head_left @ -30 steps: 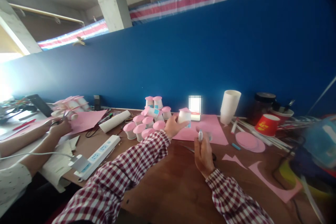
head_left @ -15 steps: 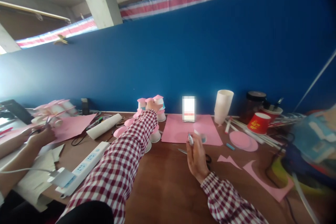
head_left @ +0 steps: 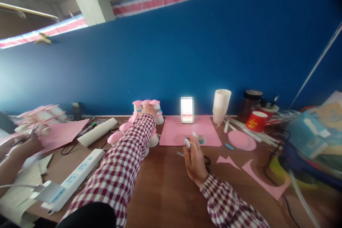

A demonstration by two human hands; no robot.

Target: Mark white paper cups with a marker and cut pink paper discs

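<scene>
My left hand (head_left: 146,110) reaches far forward to a pile of white cups with pink tops (head_left: 146,104) at the back of the table. It touches the top cups, and its fingers are hidden behind the hand and the checked sleeve. My right hand (head_left: 194,160) rests on the brown table (head_left: 165,185) with its fingers closed round a white marker (head_left: 187,143) that points upward. A small white and blue piece (head_left: 200,138) sits just beyond its fingertips on the pink sheet (head_left: 205,128).
Behind the sheet stand a stack of plain white cups (head_left: 221,105), a red cup (head_left: 255,121) and a dark jar (head_left: 252,101). Pink offcuts (head_left: 267,183) and a pink disc (head_left: 239,139) lie right. A power strip (head_left: 77,174) and white roll (head_left: 97,131) lie left, near another person's hand (head_left: 25,146).
My left hand has carried a pink-topped cup from in front of me over to the top of the cup pile. My right hand has kept the marker and barely moved.
</scene>
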